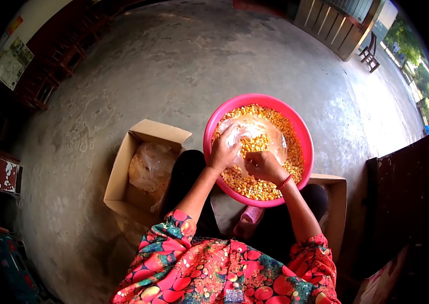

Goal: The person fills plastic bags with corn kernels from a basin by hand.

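Observation:
A pink basin full of yellow corn kernels rests at my knees. On the kernels lies a clear plastic bag, its mouth spread wide, with more kernels visible inside. My left hand grips the bag's left edge, fingers pointing up along the plastic. Over the front of the bag's opening, my right hand is closed with its fingers curled under. What it holds, if anything, is hidden by the fingers. A red bracelet circles the right wrist.
Left of my legs stands an open cardboard box with a filled clear plastic bag inside. Another cardboard box is partly hidden at my right. Wooden chairs line the left wall; a small chair stands by the doorway.

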Demonstrator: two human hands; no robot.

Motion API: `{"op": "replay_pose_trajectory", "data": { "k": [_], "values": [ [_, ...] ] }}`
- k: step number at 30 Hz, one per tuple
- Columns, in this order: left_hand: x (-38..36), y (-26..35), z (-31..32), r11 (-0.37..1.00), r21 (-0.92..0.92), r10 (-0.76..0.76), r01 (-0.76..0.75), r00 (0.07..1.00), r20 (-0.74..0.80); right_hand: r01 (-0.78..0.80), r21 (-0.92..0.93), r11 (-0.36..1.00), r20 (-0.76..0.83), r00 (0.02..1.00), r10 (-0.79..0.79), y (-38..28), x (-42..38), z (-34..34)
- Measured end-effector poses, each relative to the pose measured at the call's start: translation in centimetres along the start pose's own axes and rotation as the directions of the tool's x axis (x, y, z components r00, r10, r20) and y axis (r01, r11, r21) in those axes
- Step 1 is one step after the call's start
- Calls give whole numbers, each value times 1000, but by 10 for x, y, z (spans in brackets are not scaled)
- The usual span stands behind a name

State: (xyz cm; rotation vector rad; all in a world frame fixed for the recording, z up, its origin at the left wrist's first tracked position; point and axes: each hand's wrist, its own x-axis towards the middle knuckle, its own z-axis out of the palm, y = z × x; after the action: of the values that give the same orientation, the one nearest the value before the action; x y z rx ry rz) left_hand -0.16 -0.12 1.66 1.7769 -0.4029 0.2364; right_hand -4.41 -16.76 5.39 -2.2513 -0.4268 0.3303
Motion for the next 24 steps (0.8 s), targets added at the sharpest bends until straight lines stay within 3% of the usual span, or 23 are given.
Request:
{"op": "replay_pose_trajectory", "data": {
  "k": [4,6,8,12,14,16,17,18,20,22,24],
  "values": [
    [1,0,0,999,-32,-13,13,1000,5,47,36,998,-4,999,-47,9,1,-3],
    [1,1,0,1000,-17,-14,14,1000,1,-161,257,953,169,978,120,-4,-5,-23],
    [0,1,-1,1000,-1,-16,16,1000,-3,-205,433,878,188,973,134,-9,-7,-41],
    [3,9,-1,1000,6,-25,25,1000,-6,50,612,790,-160,985,62,-13,-8,-55],
    [3,12,-1,999,3,-45,45,999,-3,41,610,792,-174,981,83,-16,-8,-57],
    [3,8,-2,995,52,91,-89,995,-38,129,208,970,-308,950,-61,-6,-7,-57],
    [3,7,-1,995,52,93,-91,995,-37,171,291,941,-385,922,-48,1,-5,-56],
    [3,6,-1,997,17,73,-73,997,-40,120,431,894,-394,917,66,8,-5,-60],
    [2,7,-1,998,-18,54,-55,998,-45,207,389,898,-552,833,47,37,-1,-66],
    [2,13,-3,999,-20,44,-45,998,-52,36,184,982,-627,774,89,51,-4,-76],
    [2,6,-2,998,-44,52,-54,997,-54,-214,-16,977,-571,804,167,80,-1,-79]
  ]
}}
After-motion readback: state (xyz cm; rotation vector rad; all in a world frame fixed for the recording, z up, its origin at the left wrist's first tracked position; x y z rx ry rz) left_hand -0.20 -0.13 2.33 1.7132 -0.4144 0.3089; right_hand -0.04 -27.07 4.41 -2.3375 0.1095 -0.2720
